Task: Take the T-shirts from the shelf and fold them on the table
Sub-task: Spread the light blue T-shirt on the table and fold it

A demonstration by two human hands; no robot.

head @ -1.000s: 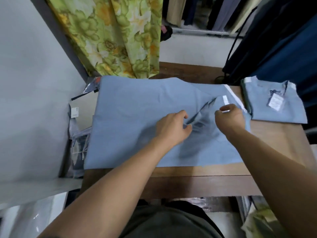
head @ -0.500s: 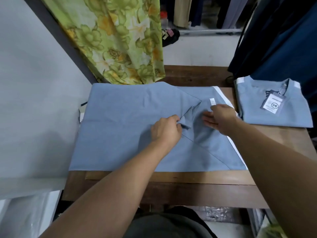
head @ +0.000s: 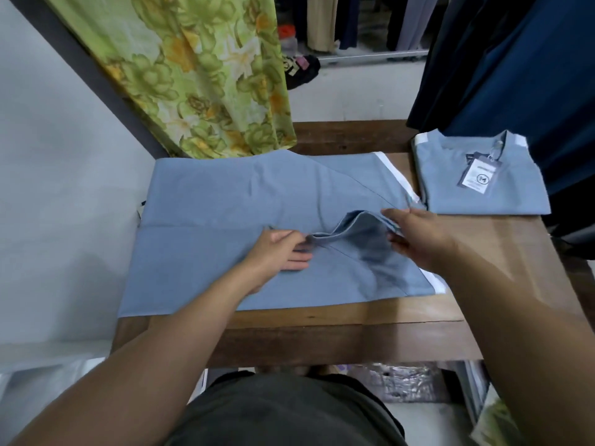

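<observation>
Your left hand (head: 279, 251) lies on the light blue T-shirt (head: 225, 226) that is spread flat on the wooden table (head: 354, 320). Its fingers are nearly straight and press the cloth down, and the fingertips touch one end of a raised fold of the sleeve. Your right hand (head: 415, 238) holds the other end of this fold: the thumb and fingers pinch the edge of the sleeve and lift it a little above the shirt, so the cloth makes a small arch between your two hands. The shirt covers most of the left and middle part of the table, and a white stripe runs along its right edge.

A second T-shirt (head: 476, 191) of the same blue, already folded, lies on the right part of the table, just beside the first one. A paper tag (head: 479, 176) rests on it near the collar. Behind the table a green flowered cloth (head: 193, 75) hangs down, and dark blue garments (head: 515, 69) hang at the right.
</observation>
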